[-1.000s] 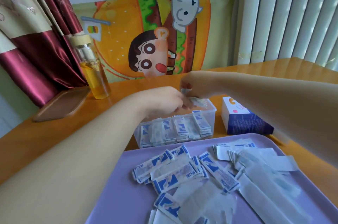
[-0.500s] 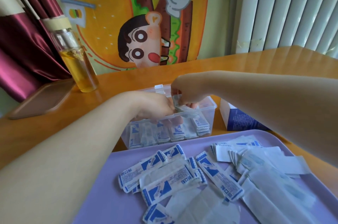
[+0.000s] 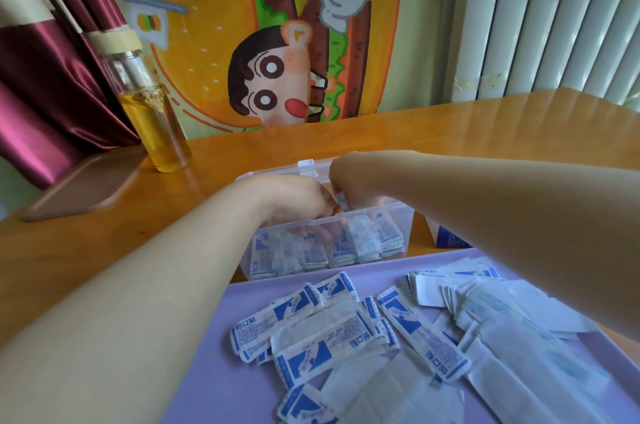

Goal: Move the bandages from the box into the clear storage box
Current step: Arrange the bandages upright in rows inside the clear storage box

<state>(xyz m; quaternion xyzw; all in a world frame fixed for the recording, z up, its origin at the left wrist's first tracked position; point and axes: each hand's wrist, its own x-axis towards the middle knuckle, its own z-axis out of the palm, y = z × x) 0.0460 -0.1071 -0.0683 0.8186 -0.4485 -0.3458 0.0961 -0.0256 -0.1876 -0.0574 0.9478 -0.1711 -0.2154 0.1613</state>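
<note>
- The table [image 3: 450, 133] carries everything. A purple tray [image 3: 207, 382] lies nearest the person, with the clear storage box [image 3: 410, 216] just behind it.
- A brown board [image 3: 83, 184] and a bottle [image 3: 152, 112] of yellow liquid stand well off to the left, out of the way.
- The clear storage box is open, and a row of wrapped strips stands on edge against its near wall. That wall is the one obstacle, so anything going in must be lifted over the rim.
- The cardboard box [image 3: 450, 236] sits just right of it, mostly hidden by the right forearm.
- The left grip [image 3: 294, 198] reaches down inside the clear box. I cannot tell whether it holds anything.
- The right grip [image 3: 353, 183] is curled at the rim and seems to pinch one strip.
- The bandages [image 3: 329, 330] lie mostly loose on the tray, overlapping. They are probably very light, thin, floppy and slick in their paper wrappers, so they are likely to slide or fan out. They are best pinched flat across the middle, several squared up together.
</note>
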